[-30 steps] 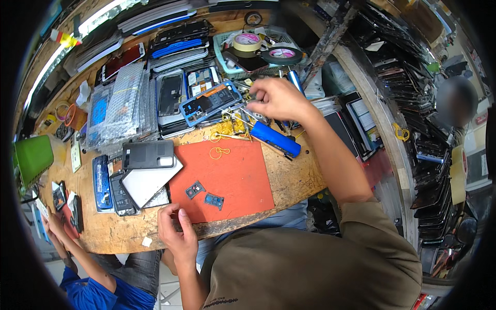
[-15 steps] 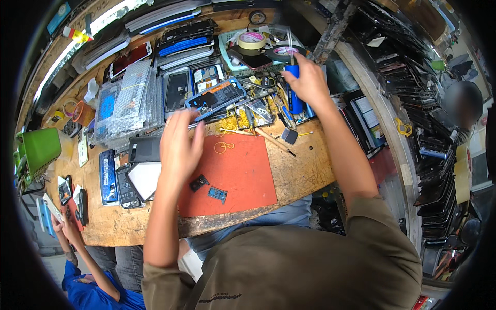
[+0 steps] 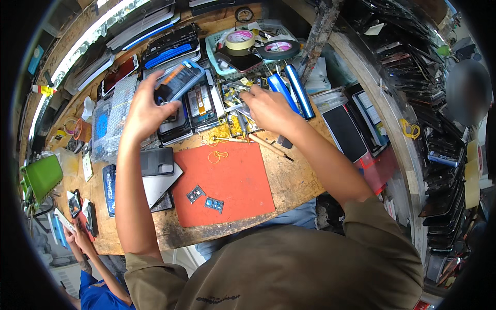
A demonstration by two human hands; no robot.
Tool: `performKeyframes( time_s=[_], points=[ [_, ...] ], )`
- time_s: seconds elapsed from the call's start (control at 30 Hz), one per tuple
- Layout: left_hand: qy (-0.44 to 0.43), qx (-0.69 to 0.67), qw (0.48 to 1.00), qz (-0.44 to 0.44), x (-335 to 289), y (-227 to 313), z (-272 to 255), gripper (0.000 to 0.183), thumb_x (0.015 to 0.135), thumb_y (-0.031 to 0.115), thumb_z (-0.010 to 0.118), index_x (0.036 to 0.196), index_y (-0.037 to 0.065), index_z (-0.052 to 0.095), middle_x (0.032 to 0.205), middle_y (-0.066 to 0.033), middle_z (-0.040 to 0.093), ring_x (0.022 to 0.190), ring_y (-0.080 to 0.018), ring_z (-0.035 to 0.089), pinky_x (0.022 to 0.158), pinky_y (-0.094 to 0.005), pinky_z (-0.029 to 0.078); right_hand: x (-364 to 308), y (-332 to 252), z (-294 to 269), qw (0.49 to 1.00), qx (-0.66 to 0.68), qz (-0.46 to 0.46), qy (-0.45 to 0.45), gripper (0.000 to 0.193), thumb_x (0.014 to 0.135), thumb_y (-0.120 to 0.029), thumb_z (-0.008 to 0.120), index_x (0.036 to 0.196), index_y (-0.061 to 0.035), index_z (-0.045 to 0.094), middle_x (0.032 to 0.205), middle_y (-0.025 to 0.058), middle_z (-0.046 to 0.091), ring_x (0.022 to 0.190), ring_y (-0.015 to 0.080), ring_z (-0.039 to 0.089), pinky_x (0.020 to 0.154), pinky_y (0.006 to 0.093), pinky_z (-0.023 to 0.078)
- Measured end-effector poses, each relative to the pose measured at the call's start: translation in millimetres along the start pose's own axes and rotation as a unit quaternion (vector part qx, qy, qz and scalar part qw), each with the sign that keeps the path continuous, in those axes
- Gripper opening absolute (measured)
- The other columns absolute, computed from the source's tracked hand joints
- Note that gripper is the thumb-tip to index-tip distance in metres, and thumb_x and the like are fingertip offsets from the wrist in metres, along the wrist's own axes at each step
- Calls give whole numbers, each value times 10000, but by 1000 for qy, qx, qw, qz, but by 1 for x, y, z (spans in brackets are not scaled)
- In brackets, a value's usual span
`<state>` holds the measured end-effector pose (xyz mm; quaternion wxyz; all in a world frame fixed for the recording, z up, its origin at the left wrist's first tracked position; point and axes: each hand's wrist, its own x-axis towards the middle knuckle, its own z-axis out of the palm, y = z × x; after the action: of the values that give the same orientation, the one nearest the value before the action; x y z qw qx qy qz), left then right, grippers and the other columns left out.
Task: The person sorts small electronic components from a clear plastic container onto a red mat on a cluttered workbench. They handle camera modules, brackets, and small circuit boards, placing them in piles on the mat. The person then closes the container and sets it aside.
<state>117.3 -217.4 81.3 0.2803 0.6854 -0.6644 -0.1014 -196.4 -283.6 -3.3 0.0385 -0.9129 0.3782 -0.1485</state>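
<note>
My left hand grips a blue phone frame at its left end, fingers on one side and thumb on the other, raised above other phones. Over a heap of small tools and metal parts is my right hand. Its fingers are bent down and pressed together at the heap; what lies between them is hidden. Just beyond that hand stand two blue cylindrical tools, side by side. Two small phone boards rest on the orange mat in front of me.
A teal basket with tape rolls sits at the back. Bubble-wrapped stacks and piled phone housings are on the left. A dark-screened phone lies by the right wooden post. Near the left edge, another person's hands hold a device.
My right hand has let go of the blue cylindrical tool and moved left to the heap of parts. The blue phone frame has left the pile and is now in my left hand, farther left.
</note>
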Motion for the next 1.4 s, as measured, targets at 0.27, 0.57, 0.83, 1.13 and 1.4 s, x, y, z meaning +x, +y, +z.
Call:
performKeyframes(
  time_s=[0.27, 0.57, 0.83, 1.13, 1.4],
  points=[
    [-23, 19, 999, 19, 2, 5, -36, 950, 756, 138, 915, 1601, 95, 484, 1416, -266, 637, 1356, -374, 611, 1167, -441, 456, 2, 28, -19, 994, -15, 97, 43, 183, 933, -93, 743, 1073, 17, 704, 955, 207, 720, 940, 438, 739, 817, 543, 594],
    [-61, 14, 998, 23, -1, 4, -45, 994, 722, 72, 898, 1617, 89, 465, 1457, -224, 623, 1412, -315, 569, 1217, -420, 409, -7, -13, -9, 993, 63, 51, -91, 206, 929, -129, 785, 1063, 16, 727, 1103, 224, 715, 1001, 419, 743, 880, 508, 614],
    [-262, -58, 950, 161, -62, 23, -15, 1019, 633, 38, 922, 1569, 81, 521, 1477, -186, 636, 1377, -360, 603, 1206, -453, 449, -43, -29, -22, 945, 325, 31, 21, 455, 928, -269, 840, 1257, 18, 711, 1136, 187, 693, 989, 358, 738, 833, 491, 581],
    [-227, -40, 942, 244, -140, 45, 56, 934, 680, 92, 912, 1524, 42, 516, 1464, -205, 574, 1437, -404, 509, 1256, -587, 332, -127, -104, -14, 957, 283, -17, -59, 924, 753, -153, 885, 1554, 41, 468, 1294, 234, 624, 1204, 419, 633, 1051, 483, 514],
    [100, -117, 988, -3, -268, -5, -17, 390, 914, 133, 802, 1277, 33, 701, 1220, -140, 688, 1188, -350, 663, 1049, -455, 512, -137, -96, -14, 982, 184, 5, -53, 901, 755, -107, 819, 1561, 70, 457, 1301, 243, 558, 1236, 449, 569, 1083, 499, 479]
  ],
)
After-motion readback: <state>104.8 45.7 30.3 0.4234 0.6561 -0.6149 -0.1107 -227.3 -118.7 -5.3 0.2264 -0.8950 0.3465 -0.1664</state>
